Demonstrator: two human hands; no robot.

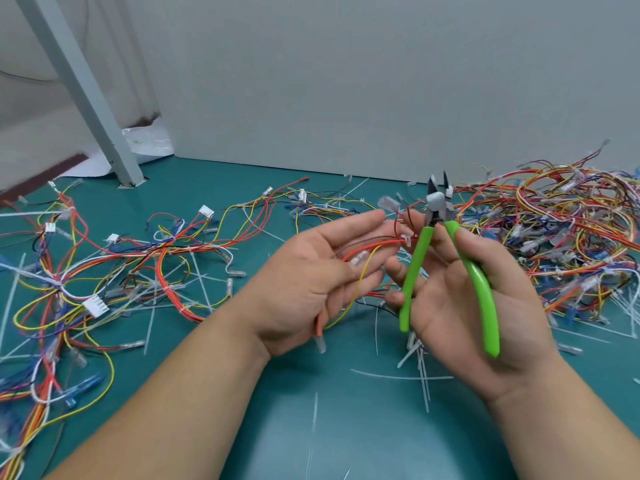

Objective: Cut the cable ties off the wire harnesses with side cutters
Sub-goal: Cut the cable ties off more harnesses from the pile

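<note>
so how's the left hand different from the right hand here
The left hand has nearly straight fingers; the right hand has curled ones. The left hand carries a wire harness across its fingers; the right hand grips green side cutters, jaws open. Both are bare, raised over the teal tabletop.

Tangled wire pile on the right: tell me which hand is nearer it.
Right. The right hand, holding the side cutters, sits just left of the wire pile; the left hand, cradling a harness, is farther left.

Green-handled side cutters point(437, 204), blades apart
</note>
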